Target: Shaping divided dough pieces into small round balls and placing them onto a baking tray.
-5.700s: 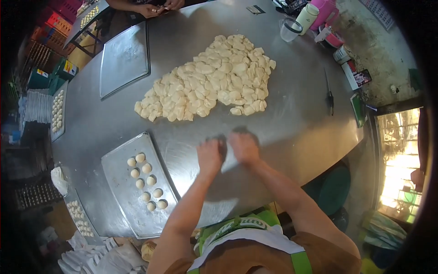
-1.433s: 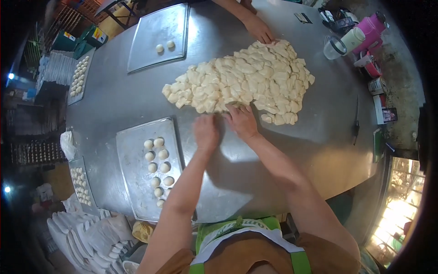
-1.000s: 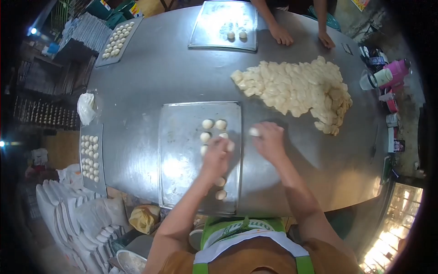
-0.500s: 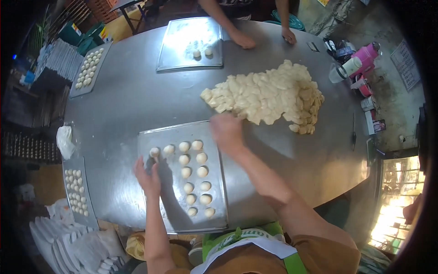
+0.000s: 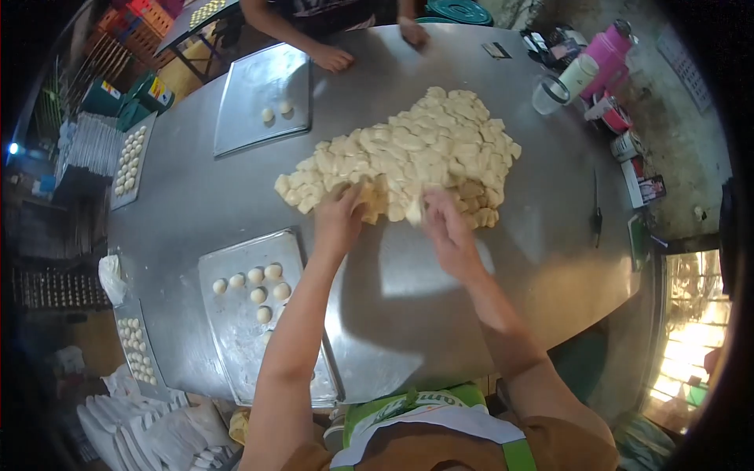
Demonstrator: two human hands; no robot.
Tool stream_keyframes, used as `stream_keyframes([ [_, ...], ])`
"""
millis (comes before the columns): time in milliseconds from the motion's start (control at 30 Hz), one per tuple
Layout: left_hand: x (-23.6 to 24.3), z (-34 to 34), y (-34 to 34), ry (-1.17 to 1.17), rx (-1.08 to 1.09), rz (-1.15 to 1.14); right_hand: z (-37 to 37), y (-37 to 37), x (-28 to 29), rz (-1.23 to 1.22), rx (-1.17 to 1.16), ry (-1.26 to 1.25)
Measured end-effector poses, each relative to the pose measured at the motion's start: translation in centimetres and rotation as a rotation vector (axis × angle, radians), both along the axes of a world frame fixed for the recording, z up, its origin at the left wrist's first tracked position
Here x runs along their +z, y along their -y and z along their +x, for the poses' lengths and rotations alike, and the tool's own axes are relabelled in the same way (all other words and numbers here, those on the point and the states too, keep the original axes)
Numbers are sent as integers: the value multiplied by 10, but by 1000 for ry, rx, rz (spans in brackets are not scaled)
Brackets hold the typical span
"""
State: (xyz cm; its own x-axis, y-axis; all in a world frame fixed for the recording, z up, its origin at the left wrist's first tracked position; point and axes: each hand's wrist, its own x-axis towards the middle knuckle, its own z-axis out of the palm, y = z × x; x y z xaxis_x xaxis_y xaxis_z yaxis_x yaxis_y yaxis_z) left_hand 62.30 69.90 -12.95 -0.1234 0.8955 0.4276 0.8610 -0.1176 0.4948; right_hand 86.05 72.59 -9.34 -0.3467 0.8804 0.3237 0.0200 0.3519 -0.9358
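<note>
A wide heap of pale cut dough pieces [image 5: 408, 145] lies on the metal table in front of me. At its near edge my left hand [image 5: 339, 216] has its fingers curled round a piece of dough [image 5: 375, 202]. Slightly to the right, my right hand [image 5: 452, 228] is closed with its fingertips against the dough; motion blurs them somewhat. To the left of my left forearm rests a metal tray [image 5: 224, 337] with round dough balls [image 5: 256, 275] on it. That forearm covers part of the tray and some of its balls.
Across the table, another person's hands [image 5: 334, 58] rest near a second tray [image 5: 243, 94] holding two dough balls. Filled trays [image 5: 129, 165] line the left edge, beside a white plastic bag [image 5: 112, 279]. A pink flask [image 5: 609, 59] and clear cup [image 5: 550, 94] stand at the far right.
My left hand has left the tray and moved to the dough heap. My right hand has moved right along the heap's near edge. The view has shifted, so the table appears further left.
</note>
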Motion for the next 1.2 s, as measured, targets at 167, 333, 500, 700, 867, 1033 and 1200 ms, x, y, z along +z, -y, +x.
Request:
stream_keyframes([
  [167, -15, 7, -28, 126, -88, 26, 97, 120, -70, -513, -53, 258],
  [333, 5, 64, 147, 230, -57, -187, 168, 224, -74, -530, -387, 395],
  [500, -78, 62, 198, -212, -131, -133, 146, 180, -128, 367, -301, 1109],
  [700, -80, 97, 136, -127, -20, -261, 41, 97, -116, 175, -445, 937],
  [867, -97, 92, 198, -92, -305, -165, 80, 139, -143, 55, -90, 940],
  [1033, -69, 62, 116, -165, -32, -226, 89, 73, -120, 432, -233, 934],
  [1200, -78, 106, 78, -101, 27, -354, 17, 51, -120, 159, -263, 830],
])
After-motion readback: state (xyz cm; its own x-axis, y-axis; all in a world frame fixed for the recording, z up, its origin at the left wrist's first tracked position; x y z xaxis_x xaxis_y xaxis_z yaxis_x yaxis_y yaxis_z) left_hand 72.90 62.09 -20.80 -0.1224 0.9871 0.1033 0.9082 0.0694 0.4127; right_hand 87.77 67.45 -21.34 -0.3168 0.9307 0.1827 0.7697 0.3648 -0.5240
